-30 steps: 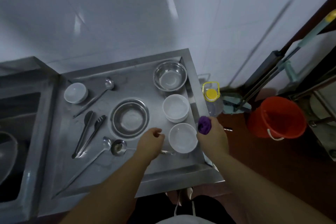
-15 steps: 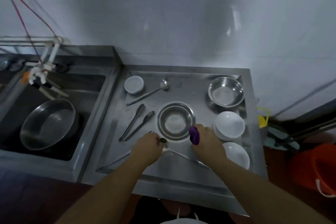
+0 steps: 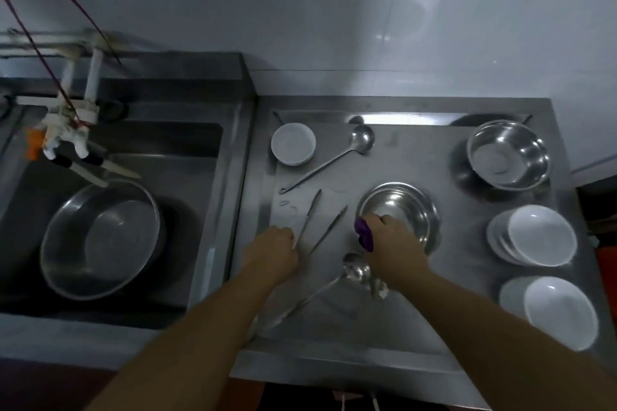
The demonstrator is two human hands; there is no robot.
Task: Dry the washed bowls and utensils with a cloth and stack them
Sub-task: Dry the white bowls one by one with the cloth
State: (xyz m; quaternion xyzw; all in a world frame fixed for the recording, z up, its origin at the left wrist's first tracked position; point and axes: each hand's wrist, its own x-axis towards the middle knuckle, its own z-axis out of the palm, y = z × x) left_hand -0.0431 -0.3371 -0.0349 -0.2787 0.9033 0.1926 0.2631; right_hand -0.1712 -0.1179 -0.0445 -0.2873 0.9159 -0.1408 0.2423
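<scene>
Purple cloth (image 3: 364,234) bunched in the right hand (image 3: 390,243), tongs (image 3: 312,227) under the left hand (image 3: 275,248).

Right fingers curl round the cloth at the near rim of the middle steel bowl (image 3: 399,212), probably to keep it ready for wiping. Left fingers close on the near end of the tongs, likely the next piece to dry. Two ladles (image 3: 355,272) lie crossed just beside the right wrist; another ladle (image 3: 334,158) and a small white bowl (image 3: 293,143) sit farther back. White bowls (image 3: 537,235) already stand nested at the drainboard (image 3: 417,327) right edge, apparently stacked.
</scene>
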